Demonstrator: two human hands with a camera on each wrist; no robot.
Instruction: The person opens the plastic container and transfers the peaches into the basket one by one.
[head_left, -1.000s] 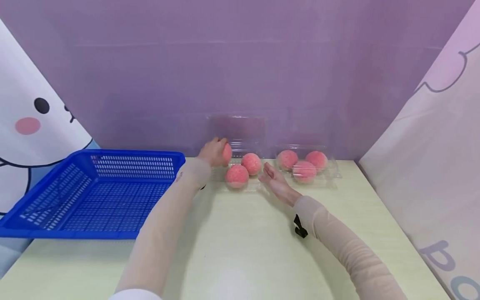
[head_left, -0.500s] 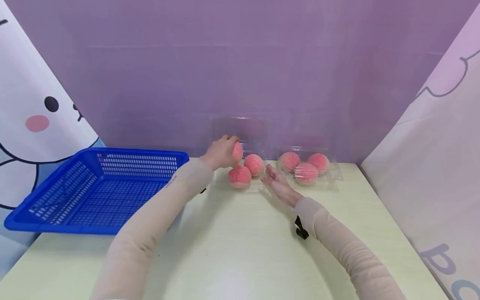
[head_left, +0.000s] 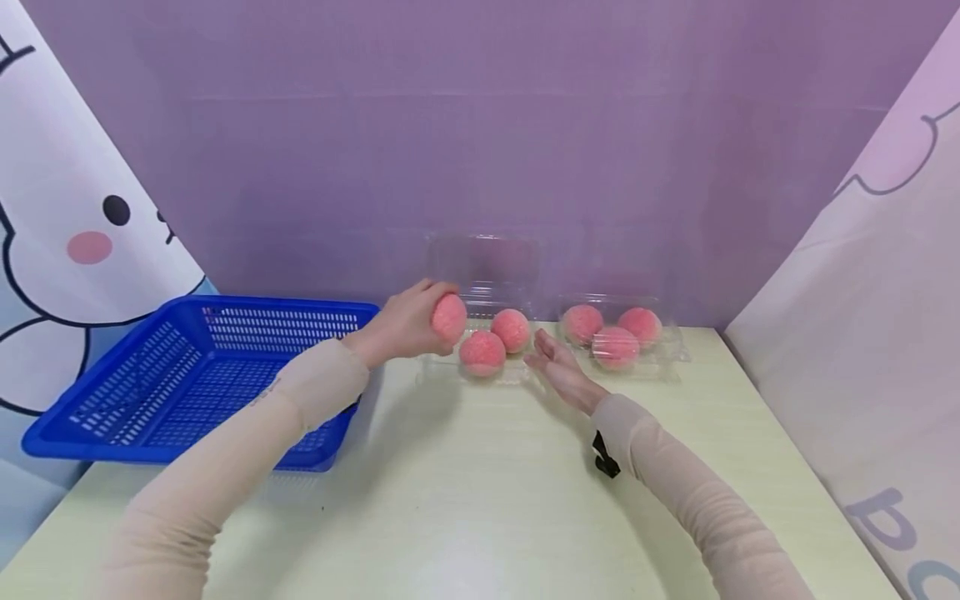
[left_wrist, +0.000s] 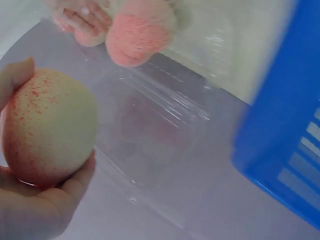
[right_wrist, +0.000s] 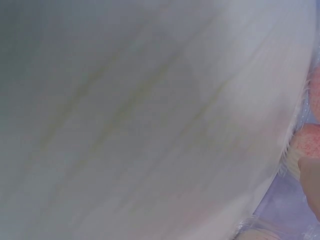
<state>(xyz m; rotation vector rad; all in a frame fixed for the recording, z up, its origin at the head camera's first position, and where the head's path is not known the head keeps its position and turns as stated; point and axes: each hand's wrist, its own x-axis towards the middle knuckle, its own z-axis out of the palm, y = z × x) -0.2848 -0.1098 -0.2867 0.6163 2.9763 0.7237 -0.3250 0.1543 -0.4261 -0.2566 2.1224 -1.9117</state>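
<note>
One pink, peach-like ball [head_left: 450, 319] is raised above the counter [head_left: 465, 475] in the left hand [head_left: 405, 323], whose fingers are curled round it. To the right of these fingers, two more balls [head_left: 482, 353] lie in a clear container [head_left: 495, 258] with its lid standing up behind them. Just right of that pair is the right hand [head_left: 564, 373], its fingers extended and grasping nothing; whether they touch the container I cannot tell. Right of those fingers, three further balls [head_left: 617, 347] sit in a second clear container [head_left: 667, 358], making six balls and two containers. Left of the left fingers stands one blue basket [head_left: 60, 437]. The left wrist view shows the raised ball's pale yellow, red-speckled side, which the head view hides; the right wrist view is mostly filled by a blurred pale surface.
</note>
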